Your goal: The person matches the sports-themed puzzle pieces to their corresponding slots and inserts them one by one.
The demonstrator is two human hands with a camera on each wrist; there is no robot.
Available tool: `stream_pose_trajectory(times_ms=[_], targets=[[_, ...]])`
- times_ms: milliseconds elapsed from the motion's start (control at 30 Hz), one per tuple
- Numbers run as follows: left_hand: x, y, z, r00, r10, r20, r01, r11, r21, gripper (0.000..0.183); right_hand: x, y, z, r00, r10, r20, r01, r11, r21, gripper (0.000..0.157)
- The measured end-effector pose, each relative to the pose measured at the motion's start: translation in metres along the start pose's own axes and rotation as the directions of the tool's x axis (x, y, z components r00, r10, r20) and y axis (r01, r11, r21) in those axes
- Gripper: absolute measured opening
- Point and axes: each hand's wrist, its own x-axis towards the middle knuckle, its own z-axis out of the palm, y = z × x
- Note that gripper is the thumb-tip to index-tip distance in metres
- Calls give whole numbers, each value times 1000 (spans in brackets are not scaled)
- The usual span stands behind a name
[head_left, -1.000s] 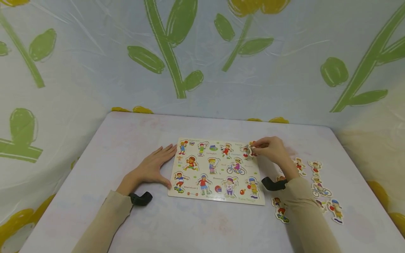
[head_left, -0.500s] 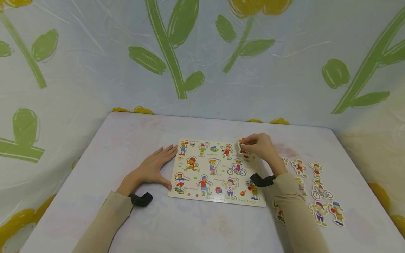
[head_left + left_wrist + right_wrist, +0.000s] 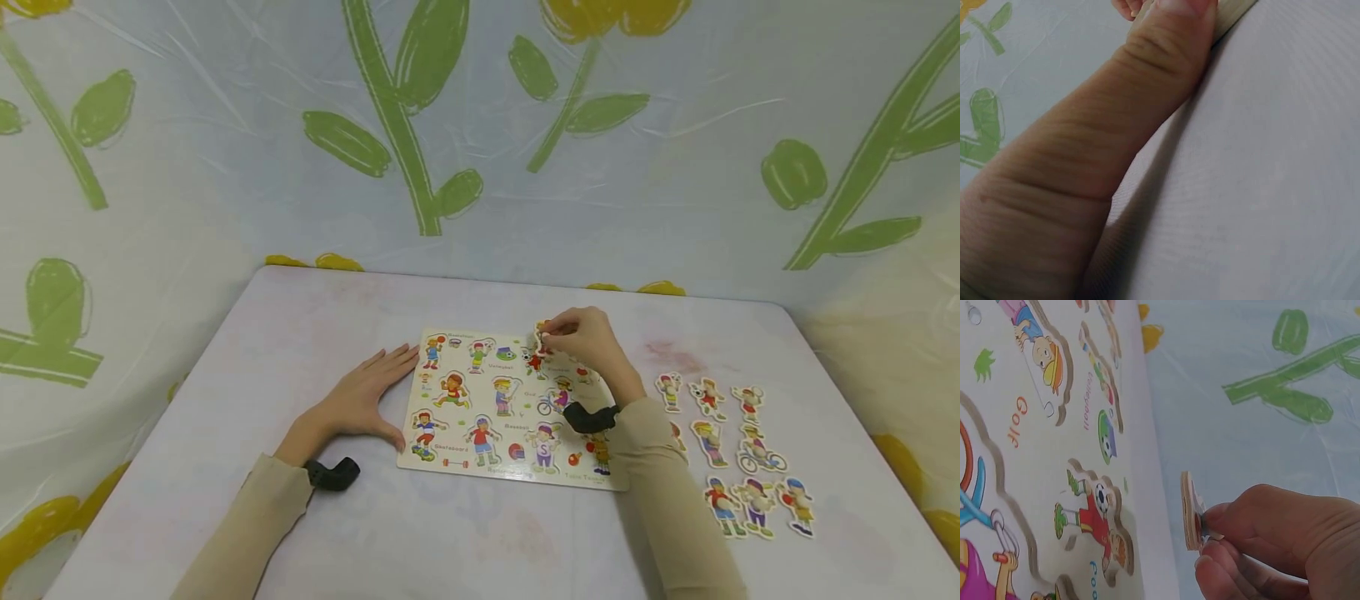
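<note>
Between thumb and fingers my right hand [image 3: 588, 340] pinches a small wooden puzzle piece [image 3: 540, 335] above the top edge of the puzzle board [image 3: 465, 421]. Seen edge-on in the right wrist view, the piece [image 3: 1190, 512] is raised off the board, near the footballer recess [image 3: 1088, 519]. Fingers cover much of its picture. My left hand [image 3: 367, 396] lies with spread, straight fingers along the board's left side, thumb at the lower left corner. In the left wrist view its thumb [image 3: 1166, 44] touches the board's edge.
Several loose puzzle pieces lie in rows right of the board, among them a cyclist [image 3: 761, 450], a table tennis player [image 3: 797, 506] and a footballer [image 3: 708, 398]. A flowered cloth [image 3: 480, 233] hangs behind the pale table [image 3: 465, 542].
My right hand has carried the puzzle piece left, from the board's top right corner towards the footballer recess. More loose pieces show at the right. My left hand has stayed in place.
</note>
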Motion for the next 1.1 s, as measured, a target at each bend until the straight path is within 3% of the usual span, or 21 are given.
stream_pose_trajectory(times_ms=[600,1100], targets=[[0,1,0,1000,15,-11,-15,1000,-3,138,22,-33,35,999,-47,25,46,998,34,14],[0,1,-1,1000,8,-12,-8,1000,-12,138,38,-43,73,992,-112,61,106,990,88,11]])
